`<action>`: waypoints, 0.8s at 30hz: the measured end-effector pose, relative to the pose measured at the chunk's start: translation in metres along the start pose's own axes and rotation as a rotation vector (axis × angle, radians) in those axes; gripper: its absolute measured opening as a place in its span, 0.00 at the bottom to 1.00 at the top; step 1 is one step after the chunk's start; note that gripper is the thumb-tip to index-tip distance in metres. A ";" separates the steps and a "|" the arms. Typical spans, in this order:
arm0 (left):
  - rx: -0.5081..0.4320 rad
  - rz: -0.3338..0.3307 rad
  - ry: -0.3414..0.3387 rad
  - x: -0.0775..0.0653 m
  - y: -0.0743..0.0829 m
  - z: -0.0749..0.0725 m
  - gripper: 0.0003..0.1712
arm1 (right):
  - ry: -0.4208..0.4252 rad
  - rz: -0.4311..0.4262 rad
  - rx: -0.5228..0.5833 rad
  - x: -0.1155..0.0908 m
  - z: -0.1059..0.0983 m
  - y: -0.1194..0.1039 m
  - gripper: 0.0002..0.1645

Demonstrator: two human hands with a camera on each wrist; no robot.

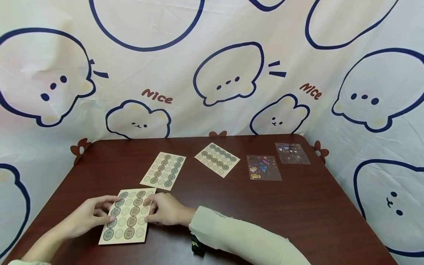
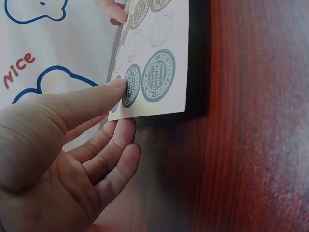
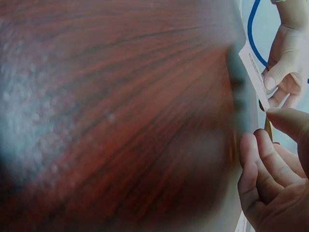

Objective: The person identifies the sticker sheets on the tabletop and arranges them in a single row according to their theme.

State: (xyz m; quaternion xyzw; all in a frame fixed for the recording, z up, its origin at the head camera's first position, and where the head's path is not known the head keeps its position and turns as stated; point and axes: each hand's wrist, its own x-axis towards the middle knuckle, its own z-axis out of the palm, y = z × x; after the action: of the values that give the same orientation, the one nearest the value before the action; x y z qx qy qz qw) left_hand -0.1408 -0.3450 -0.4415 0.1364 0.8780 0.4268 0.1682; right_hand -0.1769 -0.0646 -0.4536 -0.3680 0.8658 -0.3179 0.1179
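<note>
We judge the work barely begun: left hand (image 1: 87, 215) and right hand (image 1: 165, 209) pinch opposite edges of the near sticker sheet (image 1: 128, 217), most seals unpeeled, four sheets untouched.

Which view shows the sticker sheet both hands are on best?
Head view: the whole sticker sheet lies flat on the table, with the left hand and right hand at its edges. Left wrist shows one corner close up, round stickers sharp. Right wrist shows only a thin blurred edge.
</note>
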 end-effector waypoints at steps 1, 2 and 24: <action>-0.002 -0.006 -0.005 0.000 0.000 0.000 0.39 | -0.002 0.002 -0.006 0.000 0.001 0.000 0.23; -0.002 -0.008 -0.009 0.001 -0.001 0.000 0.39 | -0.004 0.006 -0.005 0.000 0.001 0.001 0.23; 0.068 -0.090 0.000 0.010 -0.005 0.002 0.37 | -0.035 0.064 -0.028 0.004 0.008 0.000 0.24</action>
State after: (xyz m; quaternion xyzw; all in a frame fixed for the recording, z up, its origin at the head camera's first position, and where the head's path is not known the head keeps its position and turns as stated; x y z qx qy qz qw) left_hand -0.1492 -0.3426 -0.4479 0.1026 0.8974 0.3886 0.1823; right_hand -0.1757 -0.0713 -0.4595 -0.3473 0.8792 -0.2955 0.1377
